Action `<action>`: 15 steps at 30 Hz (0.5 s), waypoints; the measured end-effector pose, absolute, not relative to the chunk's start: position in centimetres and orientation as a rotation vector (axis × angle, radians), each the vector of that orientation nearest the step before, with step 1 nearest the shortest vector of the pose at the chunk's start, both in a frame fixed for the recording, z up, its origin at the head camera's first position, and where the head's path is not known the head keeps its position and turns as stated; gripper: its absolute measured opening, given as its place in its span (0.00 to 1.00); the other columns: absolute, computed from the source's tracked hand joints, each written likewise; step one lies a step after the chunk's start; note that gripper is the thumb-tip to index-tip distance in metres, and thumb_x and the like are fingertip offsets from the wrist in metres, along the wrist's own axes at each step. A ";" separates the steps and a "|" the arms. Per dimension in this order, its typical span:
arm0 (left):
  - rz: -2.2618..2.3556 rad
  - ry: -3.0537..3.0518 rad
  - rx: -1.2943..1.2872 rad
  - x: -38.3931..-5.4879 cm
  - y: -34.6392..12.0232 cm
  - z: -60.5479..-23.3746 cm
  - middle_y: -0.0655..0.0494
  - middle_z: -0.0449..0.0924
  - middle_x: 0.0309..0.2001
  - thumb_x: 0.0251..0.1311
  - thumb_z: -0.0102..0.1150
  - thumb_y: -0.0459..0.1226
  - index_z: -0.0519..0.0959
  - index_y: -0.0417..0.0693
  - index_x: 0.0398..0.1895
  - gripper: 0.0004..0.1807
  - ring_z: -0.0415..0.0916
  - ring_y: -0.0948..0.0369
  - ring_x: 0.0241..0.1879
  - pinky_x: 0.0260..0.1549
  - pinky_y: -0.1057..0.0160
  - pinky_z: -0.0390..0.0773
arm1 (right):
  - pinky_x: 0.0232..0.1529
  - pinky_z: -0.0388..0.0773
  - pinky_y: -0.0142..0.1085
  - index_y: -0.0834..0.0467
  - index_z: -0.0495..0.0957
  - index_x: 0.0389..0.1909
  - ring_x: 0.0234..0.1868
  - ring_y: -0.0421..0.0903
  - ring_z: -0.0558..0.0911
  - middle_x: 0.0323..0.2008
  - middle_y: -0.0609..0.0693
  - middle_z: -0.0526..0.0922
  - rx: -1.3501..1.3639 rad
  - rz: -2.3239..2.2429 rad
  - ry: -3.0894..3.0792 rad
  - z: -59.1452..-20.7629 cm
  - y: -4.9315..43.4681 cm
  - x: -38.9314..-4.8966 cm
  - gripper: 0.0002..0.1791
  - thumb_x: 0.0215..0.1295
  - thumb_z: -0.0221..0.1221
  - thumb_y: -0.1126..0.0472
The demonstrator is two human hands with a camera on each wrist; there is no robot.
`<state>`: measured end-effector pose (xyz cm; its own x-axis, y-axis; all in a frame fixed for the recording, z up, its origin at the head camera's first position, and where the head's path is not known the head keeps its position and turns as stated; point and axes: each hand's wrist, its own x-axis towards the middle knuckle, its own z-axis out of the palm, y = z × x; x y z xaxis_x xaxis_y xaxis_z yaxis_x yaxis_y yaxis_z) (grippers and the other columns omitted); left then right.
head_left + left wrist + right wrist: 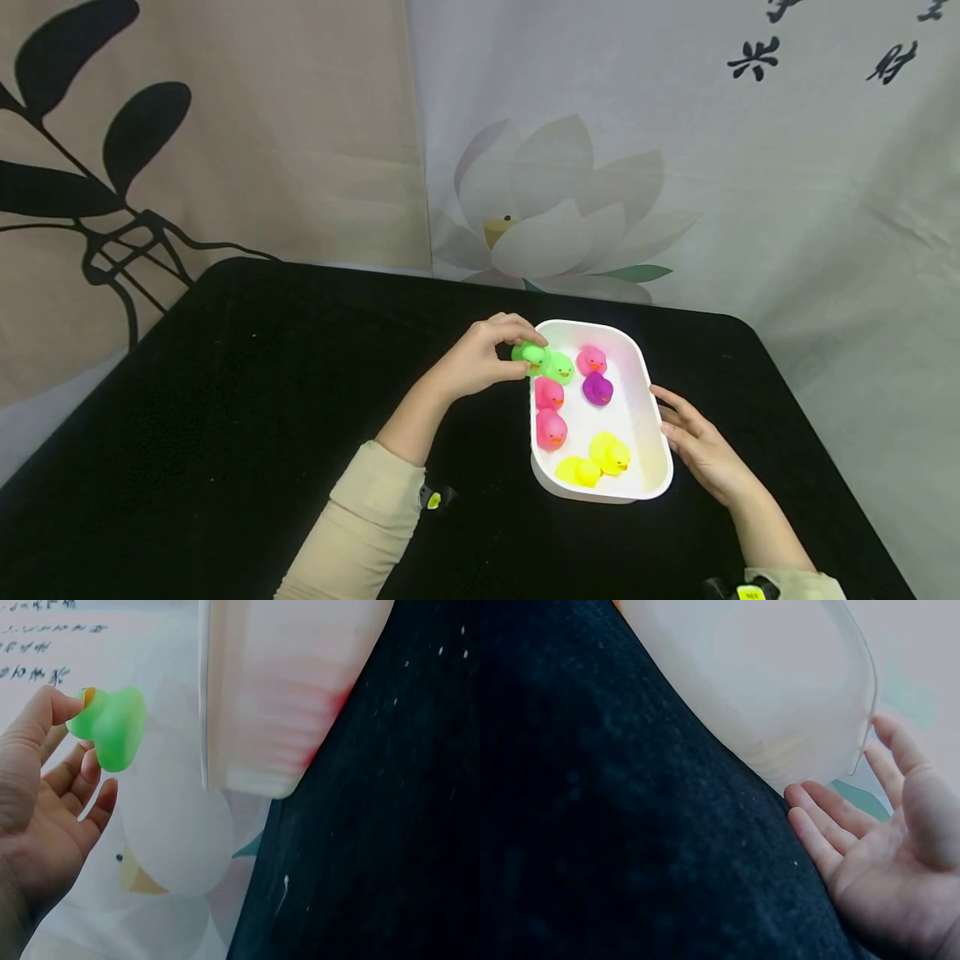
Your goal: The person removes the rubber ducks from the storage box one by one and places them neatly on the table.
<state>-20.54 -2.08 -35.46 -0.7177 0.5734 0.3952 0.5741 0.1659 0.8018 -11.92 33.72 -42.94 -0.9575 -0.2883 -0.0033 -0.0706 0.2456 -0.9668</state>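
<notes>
My left hand pinches a green rubber duck between thumb and fingers, at the far left corner of a white plastic tub. In the left wrist view the duck is up in the air beside the tub's wall. Inside the tub, a second green duck sits right by the held one. My right hand has its fingers extended, with fingertips against the tub's right side. In the right wrist view those fingertips touch the tub's lower wall near the table.
Pink ducks line the tub's left side, and another pink duck sits behind a purple duck. Two yellow ducks are at the near end. A black cloth covers the table; a printed curtain hangs behind.
</notes>
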 end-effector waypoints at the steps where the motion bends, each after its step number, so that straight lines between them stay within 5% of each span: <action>1: -1.665 -2.394 -1.170 -20.7 -2.3 -35.5 0.59 0.78 0.45 0.53 0.64 0.28 0.83 0.45 0.45 0.15 0.68 0.57 0.45 0.39 0.53 0.77 | 0.52 0.72 0.35 0.56 0.51 0.73 0.56 0.38 0.75 0.67 0.70 0.56 -0.342 -1.795 2.328 -42.9 33.7 -11.9 0.29 0.74 0.46 0.63; 15: -1.764 -2.453 -1.011 -22.4 -4.7 -37.6 0.57 0.78 0.43 0.52 0.64 0.27 0.84 0.44 0.44 0.14 0.69 0.55 0.42 0.47 0.47 0.70 | 0.51 0.73 0.35 0.56 0.51 0.73 0.56 0.38 0.75 0.67 0.68 0.58 -0.337 -1.804 2.331 -43.1 33.7 -11.9 0.29 0.74 0.47 0.63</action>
